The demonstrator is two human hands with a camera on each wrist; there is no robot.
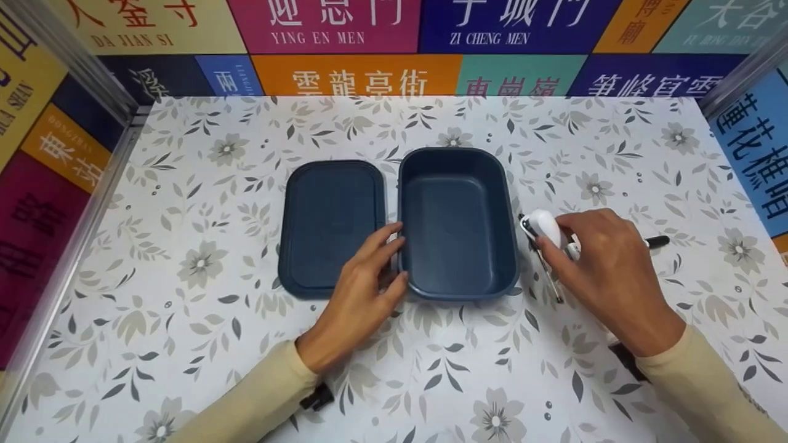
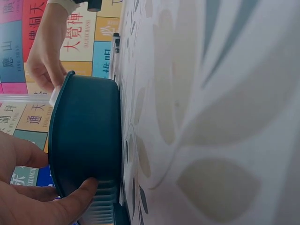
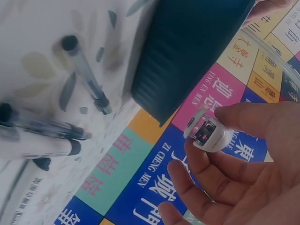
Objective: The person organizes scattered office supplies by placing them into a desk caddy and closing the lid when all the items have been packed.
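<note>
A deep dark-blue plastic box (image 1: 457,234) stands without its lid, its inside bare. Its flat lid (image 1: 332,227) lies just left of it. My left hand (image 1: 363,283) reaches over the lid's right edge, fingertips touching the box's left side; in the left wrist view the thumb (image 2: 84,192) rests against the outer wall. Right of the box, my right hand (image 1: 609,264) pinches a small white earbud case (image 1: 544,226) between thumb and fingers, held above the table. In the right wrist view the earbud case (image 3: 211,133) has its lid flipped up, showing a dark inside.
A pen (image 3: 86,75) lies beside the box's right side. Another pen (image 3: 47,124) and a white marker (image 3: 37,146) lie further right, partly under my right hand in the head view. Panels with printed characters (image 1: 357,74) stand around the floral-patterned table (image 1: 203,344).
</note>
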